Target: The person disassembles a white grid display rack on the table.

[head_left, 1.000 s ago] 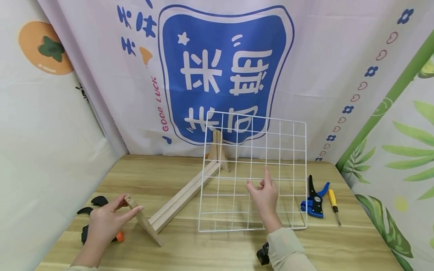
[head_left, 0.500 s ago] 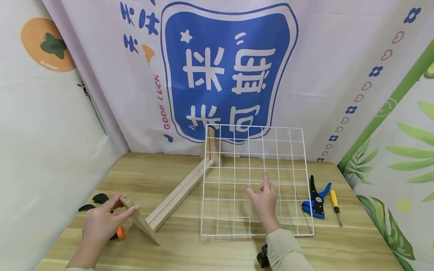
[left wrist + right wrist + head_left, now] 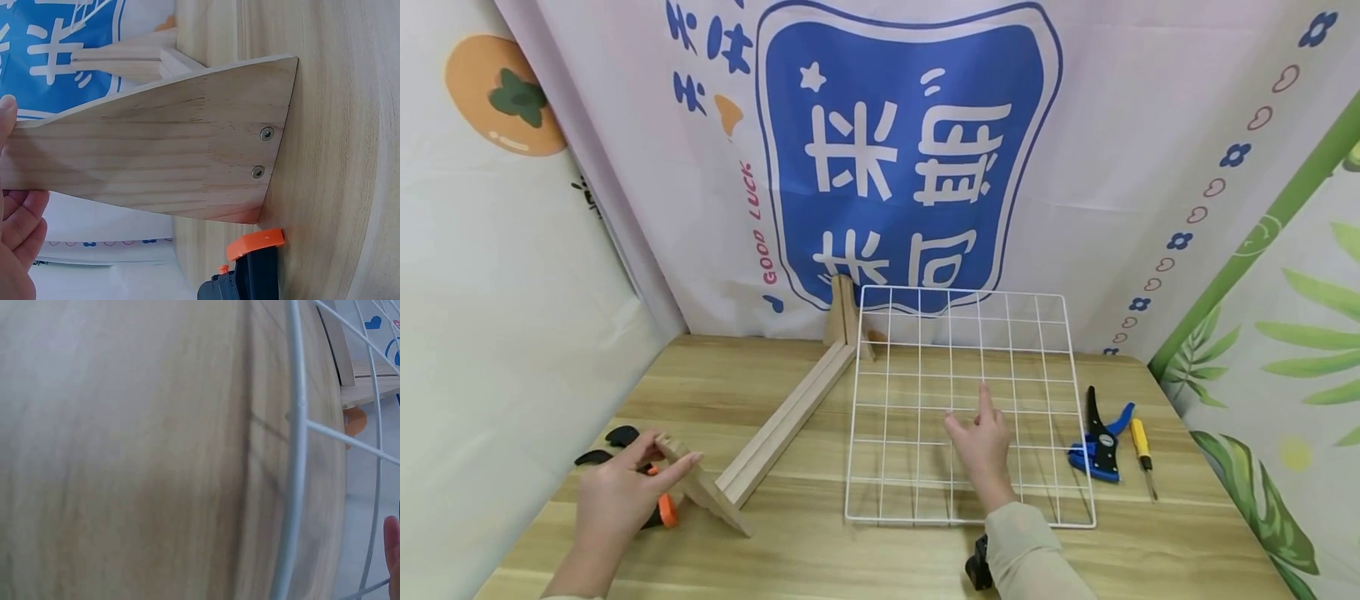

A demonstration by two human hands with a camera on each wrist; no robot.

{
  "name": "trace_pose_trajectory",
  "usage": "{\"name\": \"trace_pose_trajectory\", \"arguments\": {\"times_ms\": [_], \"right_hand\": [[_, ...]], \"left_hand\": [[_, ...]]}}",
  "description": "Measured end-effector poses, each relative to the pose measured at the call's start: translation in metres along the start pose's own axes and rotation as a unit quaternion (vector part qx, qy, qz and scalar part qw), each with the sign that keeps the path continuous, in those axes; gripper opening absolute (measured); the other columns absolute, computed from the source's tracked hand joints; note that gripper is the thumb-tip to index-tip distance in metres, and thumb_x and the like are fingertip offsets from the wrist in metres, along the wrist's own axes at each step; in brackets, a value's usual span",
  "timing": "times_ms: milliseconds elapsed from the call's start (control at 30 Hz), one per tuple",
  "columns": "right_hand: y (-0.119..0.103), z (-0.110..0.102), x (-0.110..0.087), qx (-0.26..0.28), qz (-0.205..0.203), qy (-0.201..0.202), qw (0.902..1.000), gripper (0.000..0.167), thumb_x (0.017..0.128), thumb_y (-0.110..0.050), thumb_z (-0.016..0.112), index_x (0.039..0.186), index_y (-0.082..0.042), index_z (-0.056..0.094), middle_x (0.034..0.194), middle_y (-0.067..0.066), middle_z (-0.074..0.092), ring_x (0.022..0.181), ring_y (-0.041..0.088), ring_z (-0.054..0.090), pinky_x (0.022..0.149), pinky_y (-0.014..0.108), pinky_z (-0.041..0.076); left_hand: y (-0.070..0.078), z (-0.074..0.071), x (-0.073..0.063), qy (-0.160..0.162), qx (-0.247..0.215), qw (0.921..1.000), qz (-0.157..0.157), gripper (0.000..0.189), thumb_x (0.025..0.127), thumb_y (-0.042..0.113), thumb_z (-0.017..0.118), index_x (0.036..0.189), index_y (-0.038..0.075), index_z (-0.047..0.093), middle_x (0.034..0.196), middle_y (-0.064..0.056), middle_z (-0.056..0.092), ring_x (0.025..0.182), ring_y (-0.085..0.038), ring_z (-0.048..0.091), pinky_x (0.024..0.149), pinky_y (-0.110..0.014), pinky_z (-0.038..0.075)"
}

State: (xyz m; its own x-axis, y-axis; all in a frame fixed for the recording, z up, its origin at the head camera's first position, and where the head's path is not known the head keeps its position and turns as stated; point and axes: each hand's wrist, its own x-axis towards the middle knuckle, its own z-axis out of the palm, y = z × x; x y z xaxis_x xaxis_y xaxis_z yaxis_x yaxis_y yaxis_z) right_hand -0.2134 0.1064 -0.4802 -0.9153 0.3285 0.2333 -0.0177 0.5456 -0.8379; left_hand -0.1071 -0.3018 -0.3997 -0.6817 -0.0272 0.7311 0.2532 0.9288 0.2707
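My left hand (image 3: 617, 492) grips the narrow top of a wooden end board (image 3: 713, 497), thumb on one side and fingers on the other. In the left wrist view two metal screws (image 3: 267, 134) show in the board's wide end, which stands at the table surface. Two wooden rails (image 3: 790, 421) run from it to a matching end board (image 3: 841, 315) at the back, making a stand. My right hand (image 3: 985, 450) holds a white wire grid panel (image 3: 917, 522), index finger stretched over the wires and other fingers curled. The right wrist view shows the panel's edge wire (image 3: 299, 425) close above the table.
A blue-and-black wire stripper (image 3: 1103, 450) lies at the right, partly behind the panel's edge, with a yellow-handled screwdriver (image 3: 1141, 446) beside it. Black-and-orange tools (image 3: 667, 510) lie behind my left hand. A small black object (image 3: 977, 568) sits by my right sleeve.
The wire panel's far edge has come down with my right hand, so it leans lower. The wooden stand has shifted left with my left hand, its far end moving the most.
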Motion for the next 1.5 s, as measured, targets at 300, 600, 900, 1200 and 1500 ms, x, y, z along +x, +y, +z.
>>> {"name": "trace_pose_trajectory", "arguments": {"times_ms": [300,600,900,1200,1500], "right_hand": [[0.009,0.007,0.000,-0.021,0.005,-0.006,0.9998,0.084,0.073,-0.029,0.073,0.144,-0.010,0.032,0.088,0.018,0.055,0.070,0.021,0.045,0.056,0.026,0.042],[0.016,0.013,0.004,-0.036,0.024,-0.025,0.9987,0.085,0.075,-0.030,0.073,0.145,-0.010,0.030,0.092,0.017,0.056,0.061,0.017,0.043,0.049,0.024,0.041],[0.020,0.020,0.005,-0.061,0.036,-0.039,0.9968,0.083,0.077,-0.033,0.071,0.145,-0.009,0.029,0.113,0.027,0.052,0.088,0.037,0.054,0.072,0.045,0.052],[0.026,0.025,0.003,-0.087,0.040,-0.034,0.9948,0.085,0.076,-0.034,0.070,0.144,-0.006,0.028,0.104,0.024,0.052,0.089,0.034,0.049,0.075,0.045,0.047],[0.033,0.032,0.000,-0.099,0.017,-0.013,0.9948,0.083,0.077,-0.036,0.069,0.143,-0.005,0.029,0.100,0.021,0.051,0.087,0.033,0.048,0.073,0.043,0.046]], "left_hand": [[0.003,0.001,-0.001,0.004,0.007,0.9999,0.007,0.057,0.066,0.069,0.063,0.070,0.012,0.058,0.061,-0.010,0.067,0.041,0.011,0.026,0.032,-0.013,0.014],[0.004,0.004,0.002,0.029,0.003,0.9990,0.034,0.070,0.071,0.076,0.048,0.073,0.007,0.061,0.057,-0.011,0.066,0.041,0.013,0.022,0.031,-0.012,0.015],[0.003,0.004,0.001,0.039,-0.001,0.9980,0.050,0.069,0.072,0.074,0.049,0.072,0.007,0.061,0.058,-0.013,0.066,0.041,0.013,0.025,0.031,-0.012,0.015],[0.003,0.007,0.000,0.040,-0.004,0.9977,0.054,0.074,0.073,0.073,0.050,0.080,0.001,0.065,0.056,-0.012,0.065,0.040,0.011,0.028,0.030,-0.012,0.020],[0.000,0.009,-0.002,0.057,-0.012,0.9963,0.063,0.075,0.073,0.073,0.049,0.081,0.000,0.065,0.057,-0.015,0.065,0.043,0.015,0.023,0.030,-0.012,0.019]]}}
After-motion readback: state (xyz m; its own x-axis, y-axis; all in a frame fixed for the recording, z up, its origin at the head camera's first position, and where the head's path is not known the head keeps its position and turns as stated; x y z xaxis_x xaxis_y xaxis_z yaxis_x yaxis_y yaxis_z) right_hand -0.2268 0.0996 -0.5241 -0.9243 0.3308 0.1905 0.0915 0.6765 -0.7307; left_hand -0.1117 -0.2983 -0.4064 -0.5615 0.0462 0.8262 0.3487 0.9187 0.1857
